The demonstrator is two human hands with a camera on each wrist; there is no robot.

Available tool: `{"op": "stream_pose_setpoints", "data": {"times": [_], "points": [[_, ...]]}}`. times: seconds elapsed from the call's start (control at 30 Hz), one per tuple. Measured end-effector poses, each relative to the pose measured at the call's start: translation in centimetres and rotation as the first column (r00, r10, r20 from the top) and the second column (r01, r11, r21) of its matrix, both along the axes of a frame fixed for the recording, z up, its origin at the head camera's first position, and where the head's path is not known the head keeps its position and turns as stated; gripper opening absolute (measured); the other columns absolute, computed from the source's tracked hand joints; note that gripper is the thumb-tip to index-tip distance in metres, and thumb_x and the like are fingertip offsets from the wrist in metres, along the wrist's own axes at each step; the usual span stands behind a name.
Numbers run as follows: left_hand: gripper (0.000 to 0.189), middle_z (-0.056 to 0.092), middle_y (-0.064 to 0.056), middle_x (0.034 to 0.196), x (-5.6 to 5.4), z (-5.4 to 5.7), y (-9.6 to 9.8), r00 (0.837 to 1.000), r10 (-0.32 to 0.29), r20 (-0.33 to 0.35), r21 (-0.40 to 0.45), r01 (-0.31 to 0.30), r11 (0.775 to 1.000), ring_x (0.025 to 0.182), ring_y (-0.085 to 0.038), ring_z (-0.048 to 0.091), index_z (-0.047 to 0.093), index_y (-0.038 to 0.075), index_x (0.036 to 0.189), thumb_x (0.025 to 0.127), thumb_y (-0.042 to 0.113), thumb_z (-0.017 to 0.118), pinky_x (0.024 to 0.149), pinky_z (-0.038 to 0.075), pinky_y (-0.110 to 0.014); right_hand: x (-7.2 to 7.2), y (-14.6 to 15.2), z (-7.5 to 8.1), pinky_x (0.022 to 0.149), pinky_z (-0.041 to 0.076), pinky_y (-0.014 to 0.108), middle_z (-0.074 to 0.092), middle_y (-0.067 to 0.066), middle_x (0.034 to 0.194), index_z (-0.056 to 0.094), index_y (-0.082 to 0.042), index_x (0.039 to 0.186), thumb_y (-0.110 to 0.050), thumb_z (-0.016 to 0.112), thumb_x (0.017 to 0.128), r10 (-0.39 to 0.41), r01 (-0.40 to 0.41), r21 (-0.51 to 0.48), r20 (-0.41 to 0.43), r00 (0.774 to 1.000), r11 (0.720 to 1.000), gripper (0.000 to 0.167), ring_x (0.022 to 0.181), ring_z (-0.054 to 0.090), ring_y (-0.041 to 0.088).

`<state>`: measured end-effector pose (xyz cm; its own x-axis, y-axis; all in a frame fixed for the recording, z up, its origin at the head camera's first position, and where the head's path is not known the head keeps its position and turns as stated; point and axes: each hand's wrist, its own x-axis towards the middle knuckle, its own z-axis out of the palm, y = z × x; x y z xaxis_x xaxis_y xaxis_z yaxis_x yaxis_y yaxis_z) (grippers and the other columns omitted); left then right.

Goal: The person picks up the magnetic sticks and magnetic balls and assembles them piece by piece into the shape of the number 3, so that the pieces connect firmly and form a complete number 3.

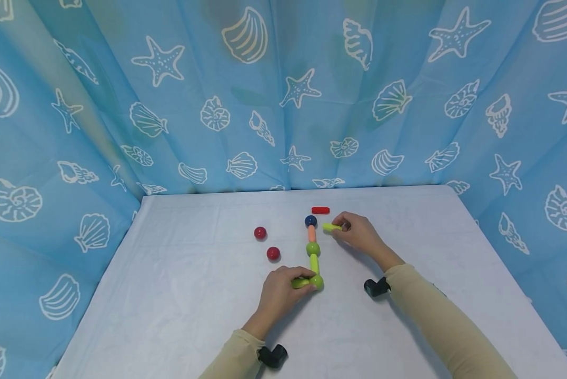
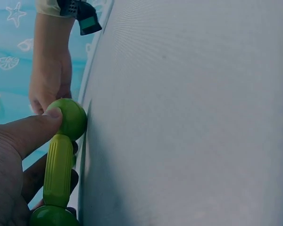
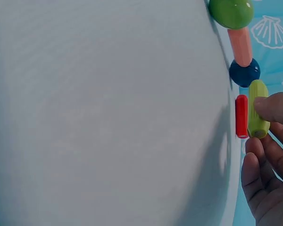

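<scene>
A chain of magnetic-looking balls and rods lies on the table. From the far end come a blue ball [image 1: 310, 221], a salmon rod [image 1: 312, 233], a green ball [image 1: 313, 248], a yellow-green rod [image 1: 314, 263] and a near green ball [image 1: 317, 282]. My left hand [image 1: 281, 289] grips that near ball, its thumb on it. Another yellow-green rod [image 2: 58, 172] runs from it to a further green ball [image 2: 54, 217], which the hand hides in the head view. My right hand [image 1: 359, 233] pinches a loose yellow-green rod [image 3: 258, 109] just right of the blue ball, apart from it.
Two dark red balls [image 1: 260, 233] lie left of the chain, one nearer than the other. A red rod [image 1: 320, 210] lies beyond the blue ball. The white-covered table [image 1: 179, 263] ends at a blue shell-patterned curtain [image 1: 264, 105].
</scene>
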<state>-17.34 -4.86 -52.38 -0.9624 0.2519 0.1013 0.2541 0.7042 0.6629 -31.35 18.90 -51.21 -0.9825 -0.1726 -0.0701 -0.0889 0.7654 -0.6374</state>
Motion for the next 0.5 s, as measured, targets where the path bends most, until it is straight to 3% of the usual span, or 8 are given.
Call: {"op": "stream_pose_setpoints", "data": {"times": [0.5], "points": [[0.029, 0.074, 0.016, 0.096, 0.0, 0.0, 0.1, 1.000, -0.007, -0.014, 0.014, 0.007, 1.000, 0.079, -0.004, 0.053, 0.079, 0.031, 0.112, 0.084, 0.033, 0.085, 0.068, 0.042, -0.023, -1.3, -2.0, 1.3, 0.075, 0.052, 0.033, 0.069, 0.004, 0.110, 0.069, -0.014, 0.116, -0.024, 0.074, 0.094, 0.080, -0.082, -0.016, -0.077, 0.994, 0.997, 0.024, 0.099, 0.058, 0.023]]}}
